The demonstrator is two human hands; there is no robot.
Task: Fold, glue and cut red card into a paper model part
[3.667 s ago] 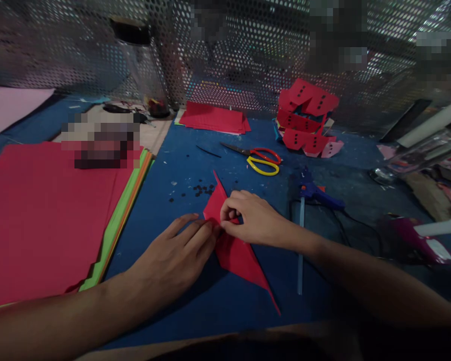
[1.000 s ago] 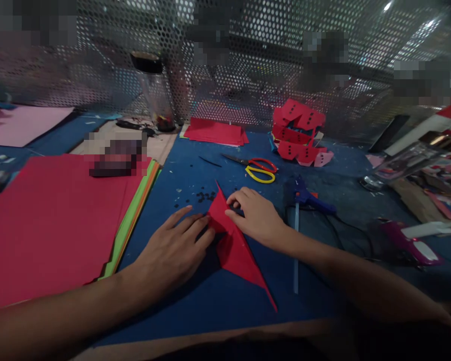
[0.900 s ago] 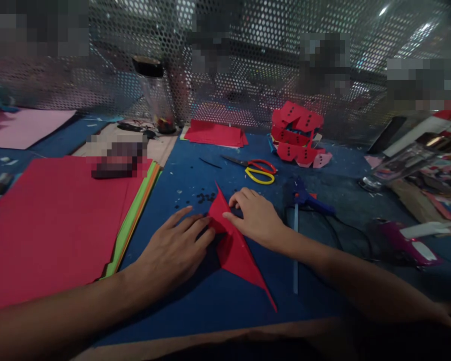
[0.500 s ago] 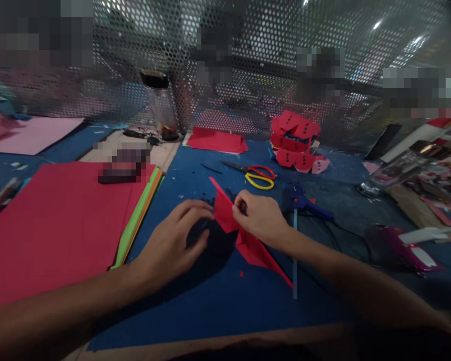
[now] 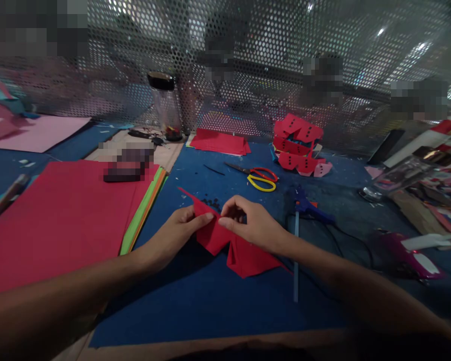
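Observation:
A folded, cut piece of red paper (image 5: 250, 256) is held up over the blue work surface (image 5: 210, 311), with its wing-like halves spreading left and right. My left hand (image 5: 171, 233) is closed on its left part, thumb on the near face and fingers behind. At the paper's upper edge, near the middle, my right hand (image 5: 257, 224) pinches with thumb and index finger; whether something small is also between those fingertips is hidden. Small black bits (image 5: 211, 202) lie just behind the paper. Scissors (image 5: 253, 175) with one red and one yellow handle rest farther back.
Large red sheets (image 5: 60, 215) over green and orange ones lie at left, under a phone-like dark object (image 5: 124, 175). A blue glue gun (image 5: 311, 208) with a cable and a glue stick (image 5: 296, 265) are at right. Red paper shapes (image 5: 298, 145) and a bottle (image 5: 167, 113) stand behind.
My left hand has moved from beside the red paper to take hold of its left part. The paper has shifted left and turned its face more toward me; my right hand moved slightly left.

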